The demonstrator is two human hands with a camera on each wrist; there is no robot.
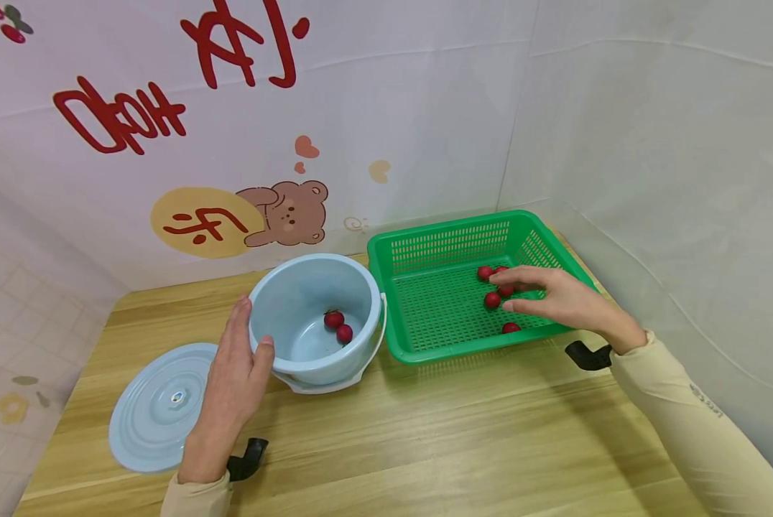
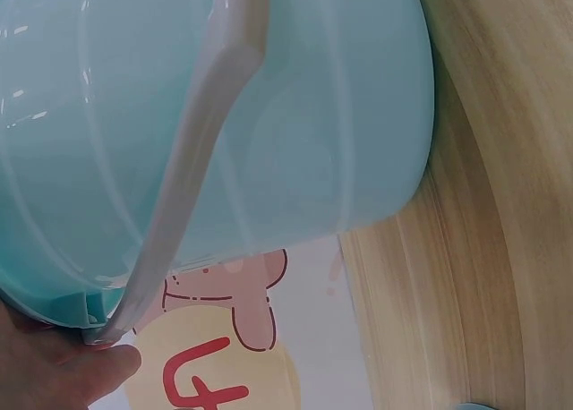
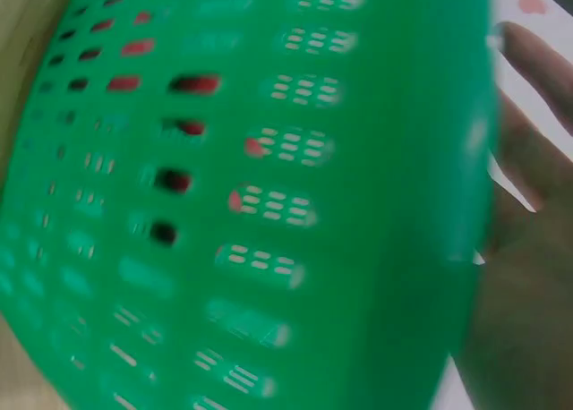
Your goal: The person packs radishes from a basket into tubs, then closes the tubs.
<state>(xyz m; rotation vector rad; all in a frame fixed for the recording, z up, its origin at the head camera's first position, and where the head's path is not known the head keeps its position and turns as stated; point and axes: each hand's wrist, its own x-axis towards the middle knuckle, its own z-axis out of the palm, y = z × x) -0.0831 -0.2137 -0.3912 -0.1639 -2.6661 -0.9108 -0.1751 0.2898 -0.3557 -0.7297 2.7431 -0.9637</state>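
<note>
My left hand rests against the left side of the light blue bucket, fingers fairly straight and thumb at the rim. In the left wrist view its fingertips lie beside the hinge of the white handle. Two small round red fruits sit on the bucket's floor, one with a leafy top. Over the right part of the green basket, my right hand reaches in with thumb and fingers spread apart, holding nothing. Several more red fruits lie below and beside its fingertips, some partly hidden.
A round blue lid lies flat on the wooden table, left of the bucket and partly behind my left hand. The basket stands close to the bucket's right side. White printed sheets hang along the back and sides.
</note>
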